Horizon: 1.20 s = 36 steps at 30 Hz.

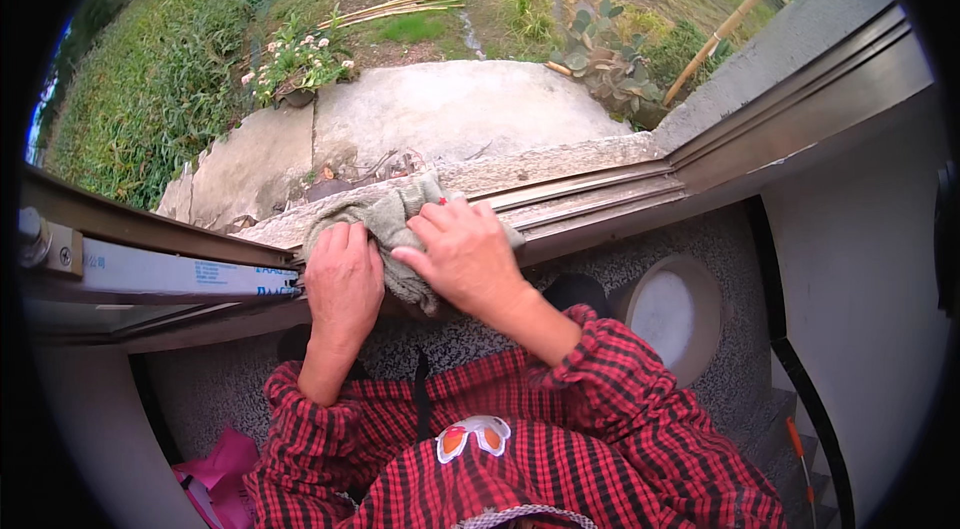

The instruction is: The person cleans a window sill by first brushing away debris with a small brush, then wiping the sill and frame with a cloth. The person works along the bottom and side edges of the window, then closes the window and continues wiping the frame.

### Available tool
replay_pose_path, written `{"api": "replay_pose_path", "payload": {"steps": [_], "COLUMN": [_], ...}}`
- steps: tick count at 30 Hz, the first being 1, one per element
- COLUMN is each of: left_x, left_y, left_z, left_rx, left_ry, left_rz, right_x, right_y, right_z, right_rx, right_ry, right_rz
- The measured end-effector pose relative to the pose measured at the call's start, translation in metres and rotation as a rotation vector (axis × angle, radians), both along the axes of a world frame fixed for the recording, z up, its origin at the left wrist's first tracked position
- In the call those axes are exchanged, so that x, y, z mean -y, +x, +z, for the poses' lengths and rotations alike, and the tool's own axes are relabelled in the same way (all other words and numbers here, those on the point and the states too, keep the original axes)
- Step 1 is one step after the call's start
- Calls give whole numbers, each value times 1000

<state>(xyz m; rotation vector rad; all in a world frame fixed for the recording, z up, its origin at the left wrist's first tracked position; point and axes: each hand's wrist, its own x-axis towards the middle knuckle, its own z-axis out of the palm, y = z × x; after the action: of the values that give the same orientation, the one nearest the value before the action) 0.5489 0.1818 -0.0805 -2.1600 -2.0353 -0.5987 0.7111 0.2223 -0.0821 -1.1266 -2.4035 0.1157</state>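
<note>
A damp-looking grey-green cloth (401, 210) lies bunched over the metal sliding-window track (585, 191) and its sill. My left hand (343, 285) grips the cloth's left part, fingers curled over it, close to the end of the window sash. Against the right part of the cloth presses my right hand (466, 251), its thumb pointing left and its fingers bent over the fabric. A small red mark shows on the cloth by my right fingertips. Folds of the cloth hang down between the hands on the inner side of the track.
The window sash (187, 266), with printed protective film, stands at the left. A bucket (679, 319) with whitish, foamy-looking contents is on the speckled floor at right. A pink bag (225, 473) lies lower left. Outside are a concrete slab (457, 105), a flowering potted plant (300, 75) and a cactus (600, 52).
</note>
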Motion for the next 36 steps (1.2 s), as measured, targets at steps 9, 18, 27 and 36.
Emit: {"api": "replay_pose_path", "payload": {"steps": [9,18,27,36], "left_x": [-28,-75,-46,-8], "left_y": [77,207,138,51], "left_z": [2,-15,-11,-2], "left_rx": [92,268,231,98], "left_ry": [-25,24,68,19], "left_rz": [-176,-396,-281,-138], "right_x": [-64,-92,-71,-38], "right_y": [177,219,203,119], "right_z": [15,18,20,12], "right_rx": [496,846,448,376], "right_ry": [189,127,-159,-105], "right_rz": [-392,-536,-501,-223]}}
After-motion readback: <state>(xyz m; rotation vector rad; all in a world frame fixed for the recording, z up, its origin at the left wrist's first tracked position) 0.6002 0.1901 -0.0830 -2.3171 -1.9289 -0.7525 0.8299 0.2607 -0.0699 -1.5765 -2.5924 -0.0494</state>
